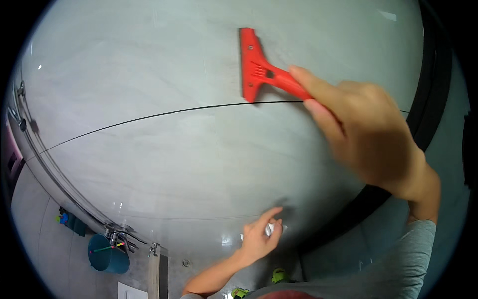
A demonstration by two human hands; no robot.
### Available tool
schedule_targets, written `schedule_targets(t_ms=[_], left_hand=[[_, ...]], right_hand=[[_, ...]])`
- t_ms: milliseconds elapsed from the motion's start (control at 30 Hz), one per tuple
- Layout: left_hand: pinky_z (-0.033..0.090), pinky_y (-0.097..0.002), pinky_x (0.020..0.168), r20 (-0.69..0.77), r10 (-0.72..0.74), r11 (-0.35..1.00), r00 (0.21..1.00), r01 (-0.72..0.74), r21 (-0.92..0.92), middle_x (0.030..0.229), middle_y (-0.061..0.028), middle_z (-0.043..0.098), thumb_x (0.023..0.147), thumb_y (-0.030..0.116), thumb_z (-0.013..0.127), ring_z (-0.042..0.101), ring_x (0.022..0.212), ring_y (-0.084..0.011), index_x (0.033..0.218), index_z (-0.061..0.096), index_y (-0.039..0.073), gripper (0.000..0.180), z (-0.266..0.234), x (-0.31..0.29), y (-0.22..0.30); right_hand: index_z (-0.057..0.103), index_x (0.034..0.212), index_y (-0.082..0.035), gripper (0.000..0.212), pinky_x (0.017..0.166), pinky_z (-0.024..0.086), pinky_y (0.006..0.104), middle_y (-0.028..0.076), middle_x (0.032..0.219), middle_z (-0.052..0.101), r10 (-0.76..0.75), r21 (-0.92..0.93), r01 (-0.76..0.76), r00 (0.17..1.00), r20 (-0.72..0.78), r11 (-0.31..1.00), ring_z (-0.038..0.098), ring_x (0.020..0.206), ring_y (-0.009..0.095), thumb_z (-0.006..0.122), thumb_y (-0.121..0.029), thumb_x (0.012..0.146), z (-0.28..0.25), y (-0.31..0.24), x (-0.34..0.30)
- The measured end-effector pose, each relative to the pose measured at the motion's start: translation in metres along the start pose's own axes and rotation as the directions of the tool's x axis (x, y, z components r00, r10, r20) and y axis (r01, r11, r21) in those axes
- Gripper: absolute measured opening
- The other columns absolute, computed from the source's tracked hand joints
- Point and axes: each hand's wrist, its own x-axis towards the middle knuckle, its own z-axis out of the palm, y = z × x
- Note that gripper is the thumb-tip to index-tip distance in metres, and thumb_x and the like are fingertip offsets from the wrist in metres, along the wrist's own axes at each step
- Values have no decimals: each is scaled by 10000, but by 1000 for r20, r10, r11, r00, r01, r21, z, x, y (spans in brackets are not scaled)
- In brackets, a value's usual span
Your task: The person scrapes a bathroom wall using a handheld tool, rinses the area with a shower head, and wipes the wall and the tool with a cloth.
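Observation:
My right hand (pixel 368 127) is wrapped around the handle of a red scraper (pixel 255 70). The scraper's wide head points left, with its dark blade edge close against the light grey tiled wall (pixel 174 159), just above a dark grout line. I cannot tell whether the blade is pressed on the tile. Lower down, near the bottom centre, my left hand (pixel 256 238) has its index finger stretched out and the other fingers curled around a small white wad (pixel 270 229). Its kind is mostly hidden by the fingers.
A black frame (pixel 433 84) borders the wall at the right. Shower pipes (pixel 37 134) run down the left side to a tap (pixel 119 239). Below stands a teal bucket (pixel 107 259). A floor drain (pixel 186 263) and green shoes (pixel 280 275) show at the bottom.

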Motion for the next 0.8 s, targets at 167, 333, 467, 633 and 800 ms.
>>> schedule_targets(t_ms=[167, 333, 467, 633, 800], left_hand=[[439, -220, 496, -50, -124, 990, 991, 119, -80, 650, -41, 655, 841, 12, 646, 563, 523, -56, 1120, 645, 34, 280, -2, -30, -13], [482, -258, 507, -49, -130, 990, 990, 127, -64, 691, -91, 679, 862, 55, 645, 637, 545, -122, 1126, 641, 59, 264, -5, -46, -10], [481, -255, 507, 4, -277, 959, 961, 277, -54, 703, -87, 689, 866, 74, 641, 637, 533, -117, 1131, 643, 75, 265, -7, -51, -19], [422, -217, 516, -88, -229, 973, 969, 230, 0, 675, -39, 657, 852, 25, 637, 545, 568, -46, 1070, 672, 23, 221, -15, -62, -19], [432, -211, 571, -75, -258, 966, 963, 257, -20, 685, -39, 646, 853, 22, 638, 554, 613, -55, 1050, 676, -3, 203, -12, -65, -16]], right_hand=[[621, 1231, -29, 372, 570, 439, 378, 134, 663, 586, 43, -97, -40, 999, 30, 995, 563, 584, 275, 639, -50, 860, 1, -17, -1], [619, 1244, -31, 390, 576, 446, 372, 144, 706, 620, 21, -11, -21, 1000, -12, 1000, 590, 608, 277, 649, -48, 855, 7, -15, -1], [619, 1235, -29, 362, 553, 442, 384, 152, 678, 612, -18, 14, 20, 993, -117, 1000, 571, 572, 300, 631, -73, 876, 12, -16, -4], [601, 1232, -22, 331, 539, 446, 395, 161, 649, 596, 160, 217, -188, 977, 139, 958, 567, 554, 317, 571, -145, 925, 23, -11, -3], [585, 1248, -19, 343, 553, 471, 374, 150, 669, 614, 188, 414, -196, 980, 60, 889, 603, 568, 287, 530, -181, 951, 44, 19, -32]])
